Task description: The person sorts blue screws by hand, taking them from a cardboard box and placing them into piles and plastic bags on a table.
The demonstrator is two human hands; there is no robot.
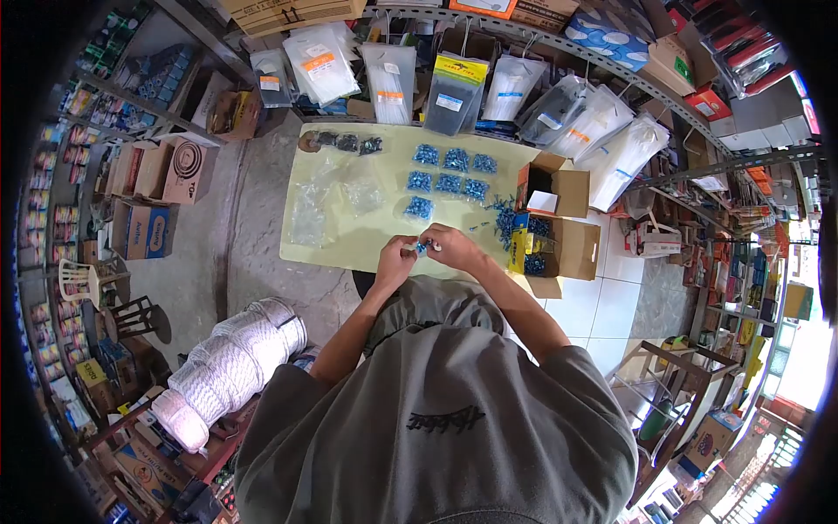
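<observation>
My left hand (pixel 398 259) and my right hand (pixel 452 247) meet at the near edge of the pale yellow table (pixel 349 244). Between their closed fingers is a small clear bag with blue pieces (pixel 422 249). Beyond my hands, several filled bags of blue pieces (pixel 449 183) lie in rows. To the right, a loose pile of blue pieces (pixel 505 224) touches an open cardboard box (pixel 577 249) holding more of them. Flat clear plastic bags (pixel 309 214) lie at the left.
Dark bagged items (pixel 347 142) and a brown roll (pixel 309 141) sit at the table's far left corner. Packs of cable ties (pixel 449 96) hang along the far edge. A large white rope roll (pixel 236 362) stands at the lower left, a metal frame (pixel 676 375) at the lower right.
</observation>
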